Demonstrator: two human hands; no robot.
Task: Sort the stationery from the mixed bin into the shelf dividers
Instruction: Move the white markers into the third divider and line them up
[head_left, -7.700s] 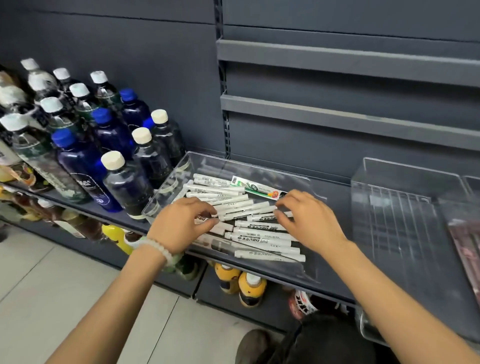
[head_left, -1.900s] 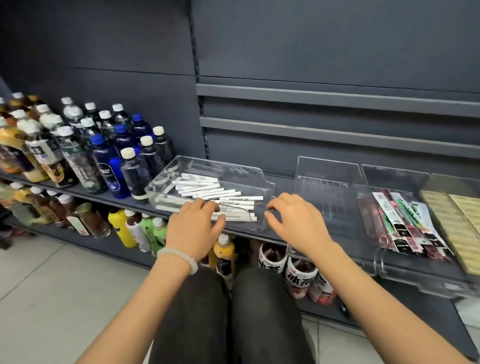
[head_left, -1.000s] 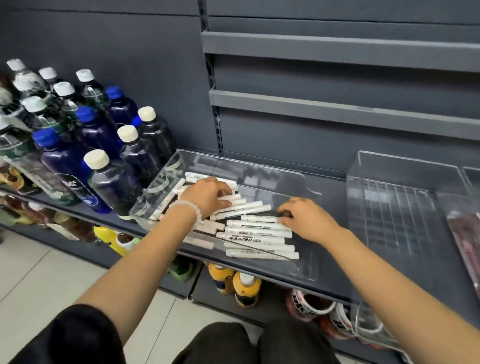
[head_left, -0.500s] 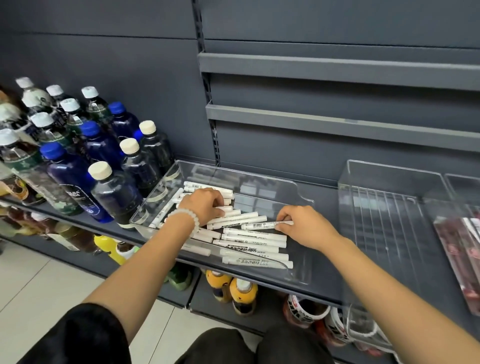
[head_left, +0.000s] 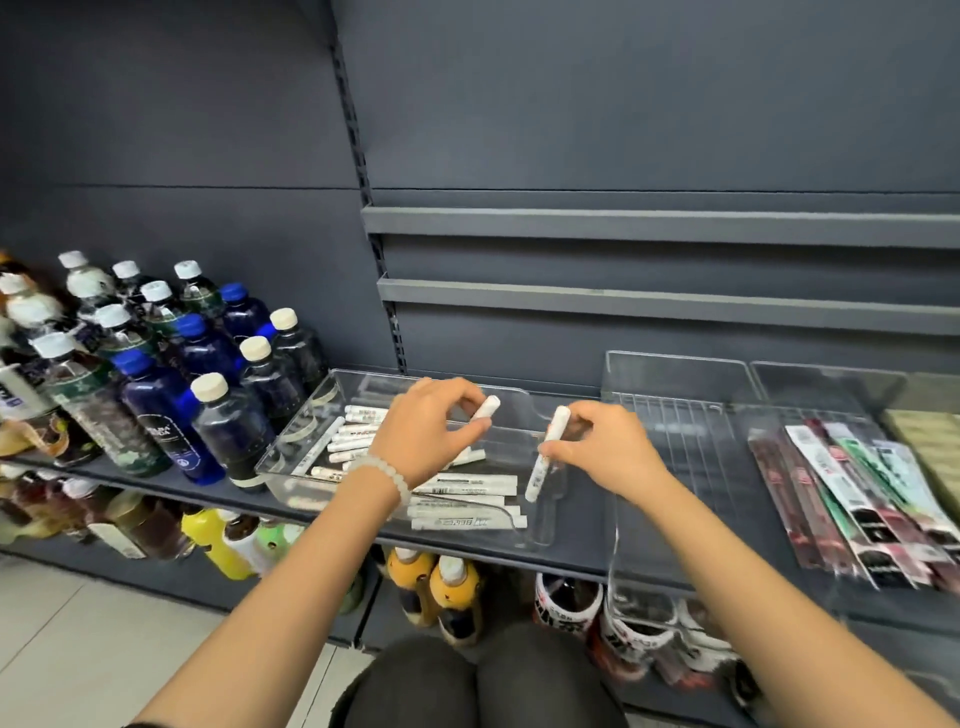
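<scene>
While both hands are raised over the bin (head_left: 291, 457), the left hand (head_left: 421, 431) pinches one pen (head_left: 485, 406) and the right hand (head_left: 605, 449) pinches another pen (head_left: 546, 454) nearly upright, likely lifted clear for sorting. Below them more pens (head_left: 467, 506) lie in rows; beyond the right hand stands an unfilled divider (head_left: 675, 374).

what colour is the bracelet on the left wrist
White, pearly beads on the bracelet, seen in the head view.

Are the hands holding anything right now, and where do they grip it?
Yes. The left hand pinches a white marker near its lower end; the right hand pinches another white marker around its middle.
</scene>
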